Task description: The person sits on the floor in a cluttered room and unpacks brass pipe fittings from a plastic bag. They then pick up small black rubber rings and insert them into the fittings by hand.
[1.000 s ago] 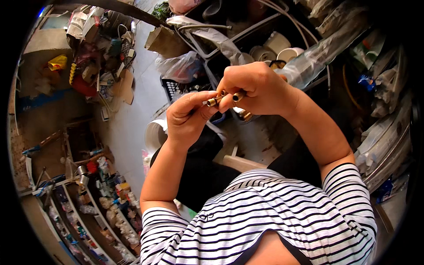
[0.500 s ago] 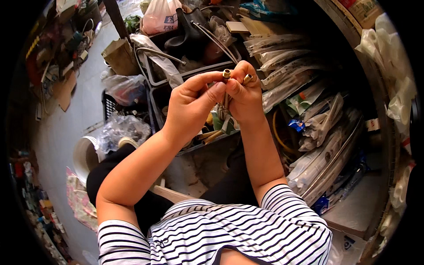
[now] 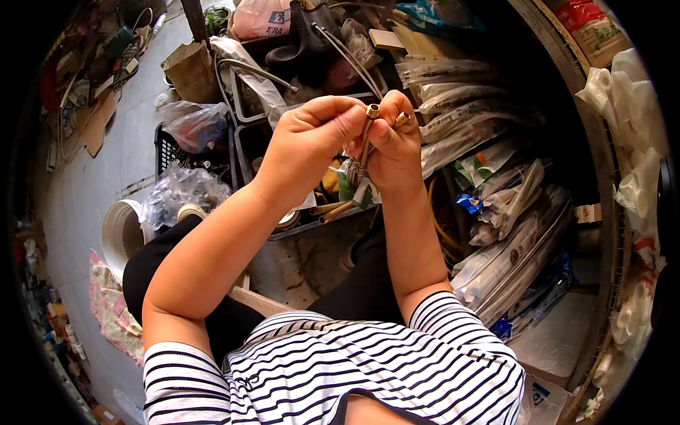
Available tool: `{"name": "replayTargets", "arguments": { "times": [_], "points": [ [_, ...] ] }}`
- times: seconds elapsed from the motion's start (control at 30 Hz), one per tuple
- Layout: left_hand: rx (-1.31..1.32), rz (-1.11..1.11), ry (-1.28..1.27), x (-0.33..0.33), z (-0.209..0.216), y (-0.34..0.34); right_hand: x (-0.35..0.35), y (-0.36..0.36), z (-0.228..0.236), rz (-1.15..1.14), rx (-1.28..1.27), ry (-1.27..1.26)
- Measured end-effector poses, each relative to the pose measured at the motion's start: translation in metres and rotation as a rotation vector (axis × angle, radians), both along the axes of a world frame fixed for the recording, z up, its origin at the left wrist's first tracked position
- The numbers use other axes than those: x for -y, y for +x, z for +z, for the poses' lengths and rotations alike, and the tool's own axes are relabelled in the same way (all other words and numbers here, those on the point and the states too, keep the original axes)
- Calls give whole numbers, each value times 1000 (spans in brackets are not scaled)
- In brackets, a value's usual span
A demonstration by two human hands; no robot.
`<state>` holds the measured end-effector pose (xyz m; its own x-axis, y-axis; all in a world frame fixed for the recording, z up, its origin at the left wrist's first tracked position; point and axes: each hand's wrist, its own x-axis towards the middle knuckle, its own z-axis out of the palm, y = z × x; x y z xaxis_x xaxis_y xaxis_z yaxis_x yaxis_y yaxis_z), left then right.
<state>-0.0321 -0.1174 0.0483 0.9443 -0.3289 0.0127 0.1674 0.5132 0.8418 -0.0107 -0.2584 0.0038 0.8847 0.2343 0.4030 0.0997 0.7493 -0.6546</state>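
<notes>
Both my hands are raised close together in front of me, over a dark crate. My left hand [image 3: 312, 134] is closed, its thumb and fingertips pinched at the end of a metal hose [image 3: 365, 147] just under its brass fitting [image 3: 373, 111]. Right beside it, my right hand [image 3: 394, 145] is closed on another hose end, whose brass fitting [image 3: 403, 119] pokes up between thumb and finger. Below the fingers hangs a looped grey bundle [image 3: 356, 171], seemingly the same hose. My fingers partly hide where the hoses run.
Beneath my hands are a dark crate [image 3: 244, 145] and cardboard tubes [image 3: 336, 212]. Long plastic-wrapped pieces [image 3: 460, 99] are stacked to the right. Black boots [image 3: 304, 39] lie beyond. A white bucket [image 3: 122, 230] and a clear plastic bag [image 3: 185, 202] stand at my left.
The left brass fitting now stands slightly clear of my left fingertips, with more of its hose showing. Both hands stay close together. The whole view has shifted a little.
</notes>
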Motion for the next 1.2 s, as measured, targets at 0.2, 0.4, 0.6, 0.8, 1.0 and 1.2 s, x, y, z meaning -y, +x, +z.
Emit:
{"name": "replayTargets", "arguments": {
  "times": [0.2,0.4,0.6,0.8,1.0,1.2],
  "points": [
    [-330,-137,-342,-32,-25,1,-9,-3,-3,-7,-89,-101],
    [-588,101,-547,-66,-45,-39,-36,-12,-12,121,-89,-358],
    [-573,102,-491,-91,-59,-63,-38,-19,-23,102,19,-601],
    [-521,125,-514,-94,-66,-59,-48,-25,-22,-30,197,-767],
    [-511,175,-719,-88,-73,-51,-58,-26,-22,-254,413,-984],
    [-465,239,-737,-80,-74,-51,-69,-27,-31,-401,532,-1068]
  ]
}}
